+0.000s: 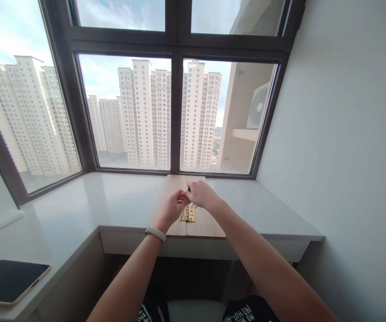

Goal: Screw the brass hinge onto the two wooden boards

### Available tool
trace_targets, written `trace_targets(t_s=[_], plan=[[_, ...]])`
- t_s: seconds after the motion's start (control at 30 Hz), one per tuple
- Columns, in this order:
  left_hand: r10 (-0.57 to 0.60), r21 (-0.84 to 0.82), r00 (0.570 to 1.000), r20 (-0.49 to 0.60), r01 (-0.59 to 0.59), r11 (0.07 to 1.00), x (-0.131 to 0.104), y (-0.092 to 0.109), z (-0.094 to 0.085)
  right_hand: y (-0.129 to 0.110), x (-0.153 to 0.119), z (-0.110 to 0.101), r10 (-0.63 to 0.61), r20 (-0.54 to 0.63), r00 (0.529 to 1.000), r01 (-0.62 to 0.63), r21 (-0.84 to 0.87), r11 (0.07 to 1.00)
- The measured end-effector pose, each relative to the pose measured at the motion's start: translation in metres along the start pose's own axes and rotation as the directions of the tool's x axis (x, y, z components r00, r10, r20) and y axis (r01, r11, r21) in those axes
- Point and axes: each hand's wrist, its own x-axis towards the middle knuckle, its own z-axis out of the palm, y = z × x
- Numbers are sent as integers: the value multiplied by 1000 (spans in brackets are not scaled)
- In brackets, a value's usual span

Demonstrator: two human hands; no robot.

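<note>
Two brown wooden boards (206, 226) lie side by side on the white desk (112, 201) under the window. A brass hinge (188, 214) lies across their seam near the front edge. My left hand (172, 207) and my right hand (202, 195) meet just above the hinge, fingers pinched together around a small dark thing (188, 191) that is mostly hidden. I cannot tell which hand carries it. A pale band sits on my left wrist.
A dark tablet (10, 281) in a pale case rests on the desk's left wing near its front edge. A white wall (340, 134) closes the right side. A dark-framed window (176, 112) stands behind the desk. My knees are under the desk.
</note>
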Motion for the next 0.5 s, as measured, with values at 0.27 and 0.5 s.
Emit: trace_targets(t_s=[0.27,0.5], plan=[[-8,-5,997,72,9,1000,6,4,-5,-4,-3,4,-48,22,999,49,-62,997],[-19,-140,991,133,38,989,7,3,-11,2,-5,-2,-152,39,988,152,9,988]])
